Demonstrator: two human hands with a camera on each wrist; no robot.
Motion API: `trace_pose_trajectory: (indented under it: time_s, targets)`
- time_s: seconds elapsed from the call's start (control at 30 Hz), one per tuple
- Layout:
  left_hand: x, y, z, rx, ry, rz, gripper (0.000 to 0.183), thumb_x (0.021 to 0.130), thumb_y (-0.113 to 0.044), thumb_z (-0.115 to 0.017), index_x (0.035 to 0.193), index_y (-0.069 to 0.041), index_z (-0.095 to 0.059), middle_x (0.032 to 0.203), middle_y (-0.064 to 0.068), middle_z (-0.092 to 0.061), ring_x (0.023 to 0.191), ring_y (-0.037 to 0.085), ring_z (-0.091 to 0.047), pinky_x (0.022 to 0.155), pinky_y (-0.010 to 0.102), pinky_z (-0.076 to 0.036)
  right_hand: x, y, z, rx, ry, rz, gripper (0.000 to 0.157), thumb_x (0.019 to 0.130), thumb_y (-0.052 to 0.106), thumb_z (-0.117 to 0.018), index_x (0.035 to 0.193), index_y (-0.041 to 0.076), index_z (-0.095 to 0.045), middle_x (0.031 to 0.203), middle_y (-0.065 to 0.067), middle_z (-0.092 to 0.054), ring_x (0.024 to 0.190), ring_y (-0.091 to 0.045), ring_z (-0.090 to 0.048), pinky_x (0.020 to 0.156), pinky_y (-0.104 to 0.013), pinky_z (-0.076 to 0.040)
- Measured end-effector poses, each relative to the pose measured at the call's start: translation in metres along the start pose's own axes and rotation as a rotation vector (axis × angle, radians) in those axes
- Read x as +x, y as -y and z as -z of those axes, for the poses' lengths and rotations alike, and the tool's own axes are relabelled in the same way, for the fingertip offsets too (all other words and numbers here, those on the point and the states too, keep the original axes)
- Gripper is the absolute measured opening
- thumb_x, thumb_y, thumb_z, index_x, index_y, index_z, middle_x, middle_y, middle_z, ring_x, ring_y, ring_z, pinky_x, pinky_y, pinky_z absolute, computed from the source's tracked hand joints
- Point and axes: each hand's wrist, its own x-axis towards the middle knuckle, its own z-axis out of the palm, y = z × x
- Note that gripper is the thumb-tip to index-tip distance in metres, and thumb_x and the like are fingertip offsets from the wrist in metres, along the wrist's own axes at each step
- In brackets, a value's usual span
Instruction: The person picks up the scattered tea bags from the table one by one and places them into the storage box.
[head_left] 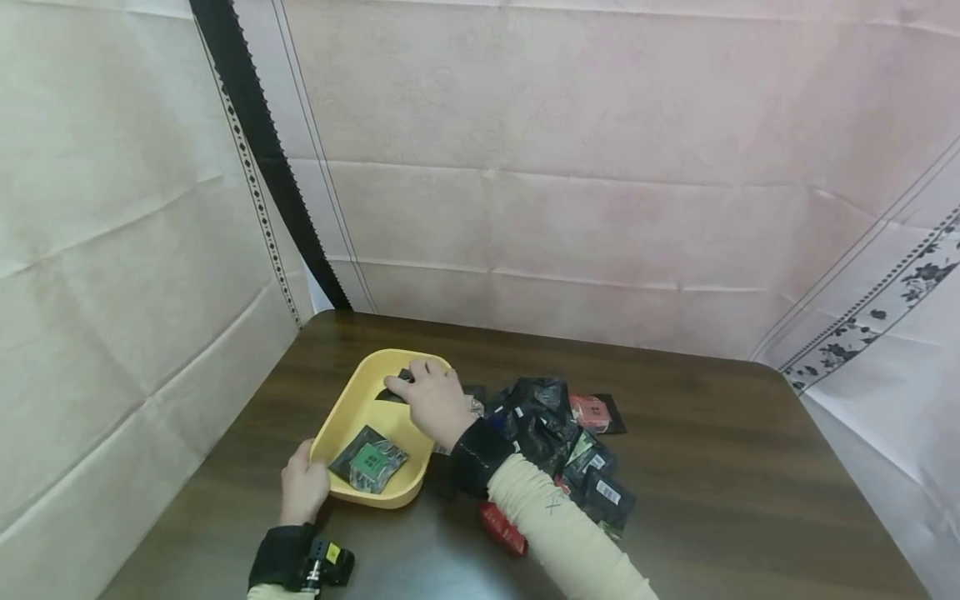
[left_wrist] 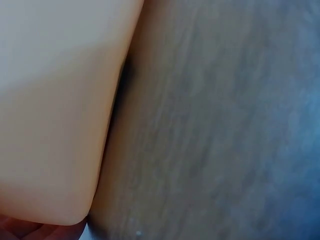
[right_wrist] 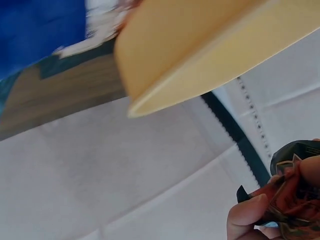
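My left hand [head_left: 303, 485] grips the near left rim of a yellow plastic basin [head_left: 352, 400]. In the left wrist view the basin's smooth wall [left_wrist: 55, 135] fills the left side, with fingers [left_wrist: 42, 231] curled under its lower edge. Over the basin's far end, my right hand [head_left: 437, 404] pinches a dark snack packet [head_left: 392, 395]. The right wrist view shows this packet [right_wrist: 292, 200] as crinkled, dark and reddish, between thumb and fingers. A dark and clear packet with a green label [head_left: 370, 458] lies in the basin's near end.
Right of the basin, a pile of black packets [head_left: 540, 421] spreads over the brown table [head_left: 720, 467], partly behind my right forearm. A packet with a pink-red label [head_left: 591, 412] lies at its far side, a red packet [head_left: 502, 527] nearer. White patterned cloth [head_left: 562, 217] hangs behind.
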Motion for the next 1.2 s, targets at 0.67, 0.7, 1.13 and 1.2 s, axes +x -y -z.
trace_pose_trajectory:
  time_s: [0.67, 0.7, 1.13, 1.2]
  targets:
    - [0.001, 0.000, -0.001, 0.039, -0.069, -0.052, 0.041, 0.084, 0.003, -0.030, 0.122, 0.012, -0.043, 0.121, 0.034, -0.046, 0.111, 0.043, -0.044, 0.093, 0.055, -0.032, -0.004, 0.022, -0.019, 0.303, 0.196, 0.119, 0.078, 0.079, 0.067, -0.046, 0.144, 0.034, -0.021, 0.150, -0.005, -0.018, 0.135, -0.035, -0.014, 0.095, -0.059, -0.030]
    - [0.001, 0.001, 0.000, 0.042, -0.069, -0.049, 0.041, 0.084, 0.003, -0.030, 0.122, 0.012, -0.042, 0.121, 0.034, -0.046, 0.111, 0.043, -0.043, 0.093, 0.055, -0.032, -0.006, 0.021, -0.018, 0.301, 0.197, 0.118, 0.077, 0.079, 0.066, -0.046, 0.144, 0.033, -0.021, 0.150, -0.005, -0.018, 0.135, -0.035, -0.014, 0.095, -0.059, -0.030]
    - [0.001, -0.001, 0.000, 0.017, -0.025, 0.006, 0.044, 0.085, 0.002, -0.026, 0.126, 0.010, -0.038, 0.126, 0.033, -0.041, 0.115, 0.042, -0.039, 0.097, 0.055, -0.028, -0.049, -0.016, -0.020, 0.239, 0.133, 0.086, 0.075, 0.079, 0.063, -0.051, 0.142, 0.028, -0.032, 0.142, -0.011, -0.033, 0.128, -0.038, -0.030, 0.089, -0.056, -0.038]
    - [0.001, -0.001, 0.000, 0.011, -0.027, 0.003, 0.043, 0.084, 0.002, -0.026, 0.125, 0.011, -0.039, 0.125, 0.033, -0.042, 0.114, 0.042, -0.040, 0.096, 0.055, -0.029, -0.057, -0.023, -0.020, 0.220, 0.141, 0.065, 0.073, 0.078, 0.062, -0.053, 0.139, 0.025, -0.038, 0.139, -0.011, -0.038, 0.126, -0.034, -0.034, 0.090, -0.055, -0.038]
